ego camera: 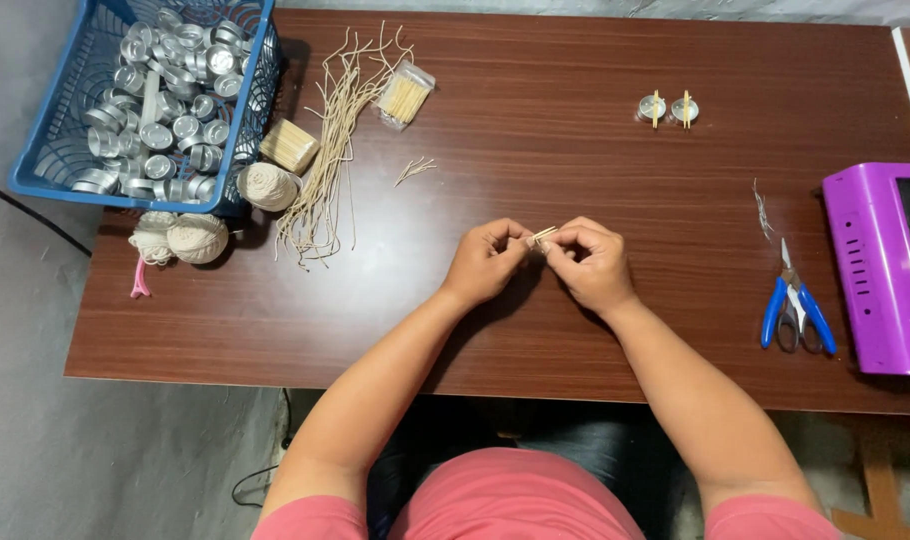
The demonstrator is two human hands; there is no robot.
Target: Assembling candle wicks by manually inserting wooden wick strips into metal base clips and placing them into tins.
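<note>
Both hands, left [487,262] & right [592,262], pinch small wooden sticks [542,237] above table [595,150].

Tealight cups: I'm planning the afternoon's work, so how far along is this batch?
Barely begun. Two finished cups, each with small sticks across the top, stand at the table's far edge. The left hand and right hand pinch small sticks together. The blue basket holds many bare cups.

- Blue basket [50,150], far left corner of desk [575,330]: full of small metal cups [165,90].
- Twine balls [197,237] just beside basket.
- Cut wick strands [330,160]; bag of sticks [405,97].
- Blue-handled scissors [797,310] near purple box [870,270].
</note>
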